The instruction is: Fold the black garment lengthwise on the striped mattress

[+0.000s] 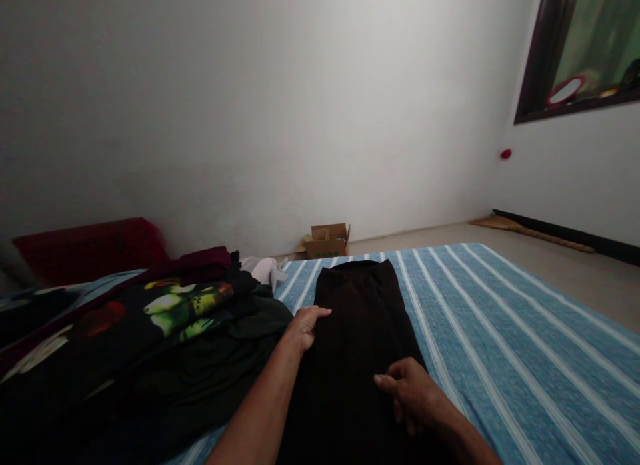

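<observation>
A long black garment with a waistband (357,331), either trousers or a skirt, lies lengthwise on the striped bed cover, its waist end away from me. My left hand (306,326) rests at its left edge, a finger stretched out over the cloth. Nothing shows in that hand. Over the right part of the garment is my right hand (413,391), fingers loosely bent and apart, holding nothing that I can see. Whether it touches the cloth is unclear. The garment's near end runs out of view.
A heap of dark clothes (200,358) with a green and red print lies to the left on the blue-and-white striped cover (500,331). Beyond the bed stand a cardboard box (326,241) and a red object (95,248). A broom-like thing (530,230) lies by the right wall.
</observation>
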### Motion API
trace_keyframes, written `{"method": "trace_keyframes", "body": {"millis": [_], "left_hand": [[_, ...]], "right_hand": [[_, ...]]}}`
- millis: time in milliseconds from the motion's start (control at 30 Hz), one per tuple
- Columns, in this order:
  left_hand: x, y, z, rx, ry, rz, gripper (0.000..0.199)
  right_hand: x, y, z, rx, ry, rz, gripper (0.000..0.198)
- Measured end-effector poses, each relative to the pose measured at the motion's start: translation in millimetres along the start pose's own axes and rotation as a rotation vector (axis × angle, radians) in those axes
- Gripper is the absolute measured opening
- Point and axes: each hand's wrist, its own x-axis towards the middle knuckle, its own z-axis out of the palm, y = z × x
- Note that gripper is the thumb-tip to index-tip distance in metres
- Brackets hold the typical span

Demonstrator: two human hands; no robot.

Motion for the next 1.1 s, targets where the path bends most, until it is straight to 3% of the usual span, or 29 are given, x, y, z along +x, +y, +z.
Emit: {"method": "trace_keyframes", "body": {"millis": [167, 300, 433, 600, 733, 967, 1100], "left_hand": [[4.5, -10.1, 5.2, 0.156, 0.072, 0.012, 0.01], [4.3, -6.5, 8.5, 0.355, 0.23, 0.156, 0.009], [-7.6, 7.3, 21.0, 0.611, 0.4, 0.357, 0.023], [-12.1, 2.5, 52.6, 0.795, 0.392, 0.576, 0.027], [5.1, -20.5, 57.9, 0.806, 0.355, 0.608, 0.033], [29.7, -41.6, 35.6, 0.613, 0.346, 0.639, 0.037], [35.4, -46.6, 29.7, 0.497, 0.335, 0.642, 0.036]], "right_hand": [[0.9, 0.6, 1.1, -0.016, 0.02, 0.012, 0.022], [2.8, 0.3, 1.7, -0.017, 0.006, 0.032, 0.017], [6.3, 2.0, 2.1, 0.001, 0.0, 0.03, 0.016], [6.7, 1.6, 1.4, 0.006, 0.005, 0.033, 0.016], [2.1, -2.4, 0.4, 0.005, -0.002, 0.041, 0.018], [-4.2, -2.8, -5.3, 0.064, -0.001, 0.034, 0.018], [9.3, -17.4, -14.2, 0.104, 0.102, 0.005, 0.015]]}}
